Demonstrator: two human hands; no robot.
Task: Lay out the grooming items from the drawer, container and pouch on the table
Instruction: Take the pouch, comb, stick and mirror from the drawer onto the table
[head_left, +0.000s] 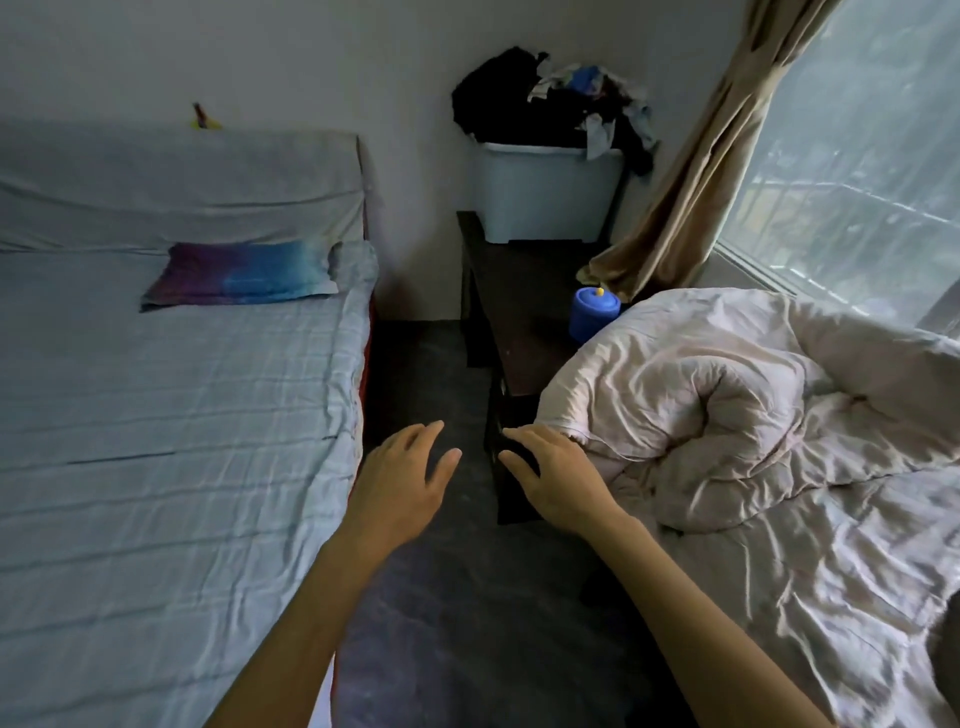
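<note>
Bedroom with two beds and a strip of dark floor (467, 623) between them. Dark table (519, 306) sits against the wall by the window (857, 130), with a blue container (592, 312) on it, lid on, right beside the rumpled quilt (727, 405). Behind it there's a white bin (545, 197) heaped with clothes (545, 98). Left hand (402, 478) hovers over the floor, fingers spread, holding nothing. Right hand (558, 478) is on the table's near front corner, fingers draped over the dark edge. It's too dark there to tell if it's actually gripping anything.
</note>
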